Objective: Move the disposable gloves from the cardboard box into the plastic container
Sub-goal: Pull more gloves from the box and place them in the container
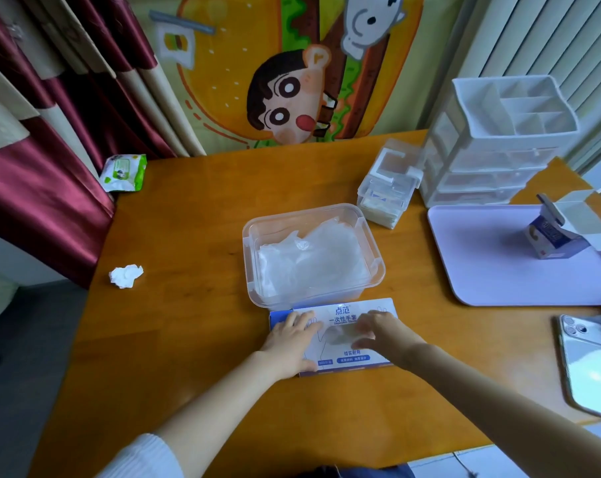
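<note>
Left hand (289, 342) lies flat, fingers straight, on the cardboard box (344, 314); right hand (381, 331) sits at the box's middle, fingers blurred, so I cannot tell its grip

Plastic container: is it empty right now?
No, a heap of disposable gloves lies inside the plastic container, which stands just behind the cardboard box.
</note>
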`<state>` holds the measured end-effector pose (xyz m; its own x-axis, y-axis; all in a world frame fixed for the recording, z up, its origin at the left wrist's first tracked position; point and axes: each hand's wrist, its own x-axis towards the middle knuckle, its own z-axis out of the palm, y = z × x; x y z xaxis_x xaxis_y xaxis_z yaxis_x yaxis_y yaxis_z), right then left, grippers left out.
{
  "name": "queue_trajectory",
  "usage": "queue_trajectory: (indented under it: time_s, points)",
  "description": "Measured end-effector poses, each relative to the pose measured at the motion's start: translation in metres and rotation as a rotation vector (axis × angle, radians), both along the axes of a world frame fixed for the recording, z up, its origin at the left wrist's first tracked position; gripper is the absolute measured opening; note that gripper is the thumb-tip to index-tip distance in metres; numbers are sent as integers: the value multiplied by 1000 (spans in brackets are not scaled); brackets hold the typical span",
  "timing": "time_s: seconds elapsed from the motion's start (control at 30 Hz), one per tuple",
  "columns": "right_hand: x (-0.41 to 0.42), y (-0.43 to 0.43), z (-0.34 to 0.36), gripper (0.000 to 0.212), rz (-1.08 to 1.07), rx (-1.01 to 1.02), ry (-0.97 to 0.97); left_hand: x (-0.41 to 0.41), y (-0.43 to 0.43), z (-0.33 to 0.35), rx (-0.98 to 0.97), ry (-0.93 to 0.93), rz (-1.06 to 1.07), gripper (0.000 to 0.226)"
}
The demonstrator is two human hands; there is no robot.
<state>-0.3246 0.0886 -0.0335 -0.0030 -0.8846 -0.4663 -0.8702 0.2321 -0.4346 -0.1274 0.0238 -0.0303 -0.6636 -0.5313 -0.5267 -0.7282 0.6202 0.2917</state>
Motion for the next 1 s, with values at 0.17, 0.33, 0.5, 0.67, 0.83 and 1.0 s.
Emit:
queue_trajectory:
  time_s: [0.17,0.33,0.5,0.67,0.83,1.0]
  points:
    - [0,-7,4,20,-39,-24,71,-1,0,1,5,-6,2,80]
    - [12,-12,22,21,-15,-279,119,-2,-1,0,-1,-36,-21,80]
    - [4,-9,21,22,-185,-325,196,-2,0,0,-4,-37,-14,81]
    - [-10,4,13,26,-237,-259,331,-2,0,1,-3,-22,-14,80]
    - [9,2,21,25,138,-681,212,-4,0,1,-14,-47,-34,77]
    - [26,-15,12,43,185,-205,253,-4,1,0,2,-35,-9,77]
